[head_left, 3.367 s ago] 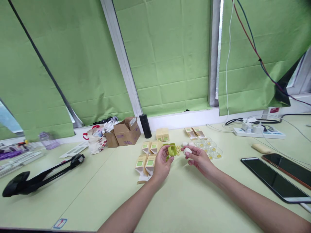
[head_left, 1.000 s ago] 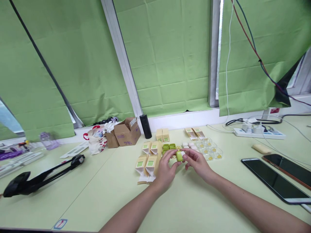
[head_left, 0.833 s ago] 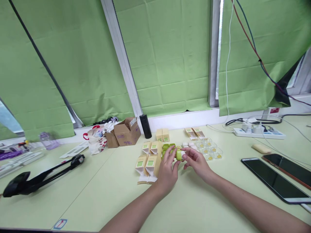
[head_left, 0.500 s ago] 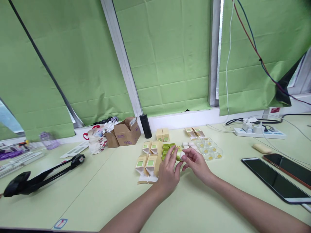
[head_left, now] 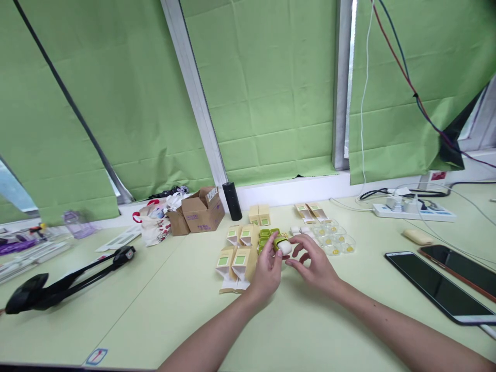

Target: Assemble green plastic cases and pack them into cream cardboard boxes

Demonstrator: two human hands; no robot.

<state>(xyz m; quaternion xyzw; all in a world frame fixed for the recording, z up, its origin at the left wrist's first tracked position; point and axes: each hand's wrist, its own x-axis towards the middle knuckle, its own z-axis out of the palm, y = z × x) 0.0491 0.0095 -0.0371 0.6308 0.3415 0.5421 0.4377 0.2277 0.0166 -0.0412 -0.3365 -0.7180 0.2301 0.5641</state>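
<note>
My left hand is closed around a small green cover with a white rounded case, which looks like an earbud case, sitting partly in it. Just to the right, my right hand has curled fingers spread apart, with nothing visible in them; its fingertips are close to the white case. Several green covers lie behind my left hand. White cases are behind my right hand, partly hidden. To their right are clear plastic holders with yellow bits. Open cardboard boxes with green labels stand left of my hands.
At the back are small boxes, opened cartons, a black bottle and a brown cardboard box. A power strip, phones and a beige oval object lie on the right. A black strap-like device lies left.
My right hand has come off the white case and its fingers have spread. My left hand has tilted the green cover, so the white case now faces me more.
</note>
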